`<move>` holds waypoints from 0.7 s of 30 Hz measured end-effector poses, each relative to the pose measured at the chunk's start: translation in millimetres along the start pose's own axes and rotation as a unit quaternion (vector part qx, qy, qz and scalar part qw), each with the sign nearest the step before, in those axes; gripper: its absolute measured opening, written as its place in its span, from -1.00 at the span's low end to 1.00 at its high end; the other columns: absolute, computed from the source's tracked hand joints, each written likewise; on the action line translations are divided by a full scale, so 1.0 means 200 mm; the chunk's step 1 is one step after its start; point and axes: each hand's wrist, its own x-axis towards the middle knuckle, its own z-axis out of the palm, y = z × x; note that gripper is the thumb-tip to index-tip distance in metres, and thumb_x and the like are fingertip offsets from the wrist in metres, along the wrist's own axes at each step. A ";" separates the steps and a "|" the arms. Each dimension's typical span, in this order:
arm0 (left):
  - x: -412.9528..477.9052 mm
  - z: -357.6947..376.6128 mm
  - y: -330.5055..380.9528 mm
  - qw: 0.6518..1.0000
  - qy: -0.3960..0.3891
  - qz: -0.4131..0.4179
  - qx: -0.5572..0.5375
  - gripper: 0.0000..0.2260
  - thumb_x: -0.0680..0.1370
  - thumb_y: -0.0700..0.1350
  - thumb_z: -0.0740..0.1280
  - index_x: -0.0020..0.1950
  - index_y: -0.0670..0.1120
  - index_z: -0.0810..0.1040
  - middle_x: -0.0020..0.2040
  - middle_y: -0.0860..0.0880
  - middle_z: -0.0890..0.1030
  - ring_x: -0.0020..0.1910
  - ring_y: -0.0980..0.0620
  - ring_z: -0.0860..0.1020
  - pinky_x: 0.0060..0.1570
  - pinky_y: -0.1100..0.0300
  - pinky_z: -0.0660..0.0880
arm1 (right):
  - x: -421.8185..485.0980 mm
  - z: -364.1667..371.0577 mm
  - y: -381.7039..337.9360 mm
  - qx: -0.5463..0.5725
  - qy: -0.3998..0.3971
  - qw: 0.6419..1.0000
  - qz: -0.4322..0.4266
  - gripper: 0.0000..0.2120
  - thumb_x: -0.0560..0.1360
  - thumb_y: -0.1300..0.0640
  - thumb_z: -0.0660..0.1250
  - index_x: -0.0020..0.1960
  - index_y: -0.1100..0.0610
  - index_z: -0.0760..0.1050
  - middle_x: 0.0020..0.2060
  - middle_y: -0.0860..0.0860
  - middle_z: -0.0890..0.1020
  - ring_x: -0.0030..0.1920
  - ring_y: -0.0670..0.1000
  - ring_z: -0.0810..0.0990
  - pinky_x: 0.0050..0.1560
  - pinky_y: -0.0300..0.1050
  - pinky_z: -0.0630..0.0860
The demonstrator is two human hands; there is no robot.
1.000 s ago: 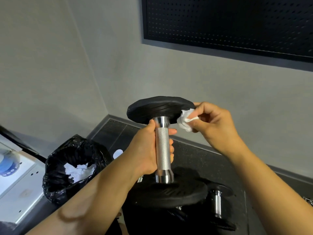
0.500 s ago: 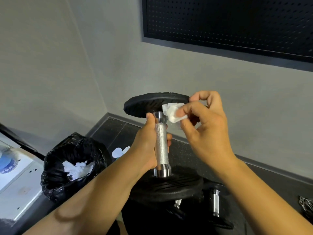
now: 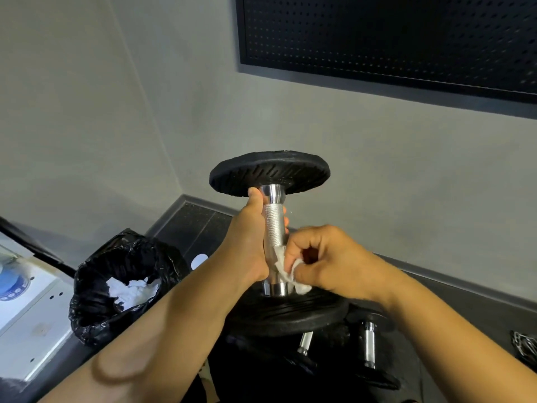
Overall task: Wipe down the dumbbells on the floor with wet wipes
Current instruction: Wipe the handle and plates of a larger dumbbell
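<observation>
A dumbbell [image 3: 273, 219] with black plates and a knurled silver handle stands upright in the middle of the view. My left hand [image 3: 250, 245] grips the handle from the left, thumb up near the top collar. My right hand [image 3: 325, 263] pinches a crumpled white wet wipe [image 3: 286, 271] and presses it against the lower part of the handle, just above the bottom plate [image 3: 290, 315]. Other dumbbells [image 3: 369, 344] lie on the dark floor below and to the right.
A bin lined with a black bag [image 3: 116, 286] holds used white wipes at the left. A white surface [image 3: 26, 315] with a blue-lidded tub sits at the far left. Grey walls meet in a corner behind; a black perforated panel [image 3: 392, 39] hangs above.
My right hand has moved the wipe down from the underside of the top plate to the lower end of the handle. My left hand keeps its grip on the handle.
</observation>
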 end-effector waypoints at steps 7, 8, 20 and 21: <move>-0.01 0.01 0.02 0.999 -0.043 0.034 0.002 -0.54 0.61 0.23 0.01 -0.04 -0.11 0.49 -0.23 -0.12 0.62 -0.18 -0.05 0.60 -0.10 0.05 0.55 | 0.14 0.00 -0.03 0.079 0.196 0.977 0.015 -0.88 0.45 0.39 0.34 -0.22 0.22 0.52 -0.39 0.05 0.54 -0.43 -0.15 0.51 -0.37 -0.30 0.50; -0.01 0.01 0.03 0.998 -0.050 0.049 -0.001 -0.55 0.60 0.22 0.03 -0.08 -0.13 0.46 -0.27 -0.12 0.56 -0.23 -0.04 0.55 -0.13 0.06 0.52 | 0.14 0.00 -0.03 0.089 0.208 0.974 0.023 -0.89 0.46 0.38 0.33 -0.21 0.23 0.53 -0.41 0.02 0.53 -0.47 -0.19 0.48 -0.42 -0.34 0.45; 0.00 0.07 -0.05 0.961 0.078 0.245 0.106 -0.81 0.49 -0.09 0.41 -0.26 -0.06 0.44 -0.46 0.04 0.40 -0.42 0.05 0.38 -0.31 0.12 0.37 | -0.20 -0.02 -0.11 -0.175 0.101 0.979 -0.022 -0.96 0.44 0.16 0.38 -0.13 0.05 0.60 -0.23 -0.07 0.57 -0.26 -0.09 0.55 -0.22 -0.13 0.50; 0.00 0.08 -0.05 0.955 0.087 0.263 0.110 -0.81 0.50 -0.07 0.41 -0.26 -0.05 0.45 -0.46 0.04 0.41 -0.42 0.04 0.39 -0.29 0.11 0.38 | -0.23 0.02 -0.12 -0.250 0.075 0.965 -0.036 -0.93 0.46 0.08 0.35 -0.07 0.00 0.59 -0.20 -0.10 0.53 -0.23 -0.07 0.54 -0.21 -0.12 0.48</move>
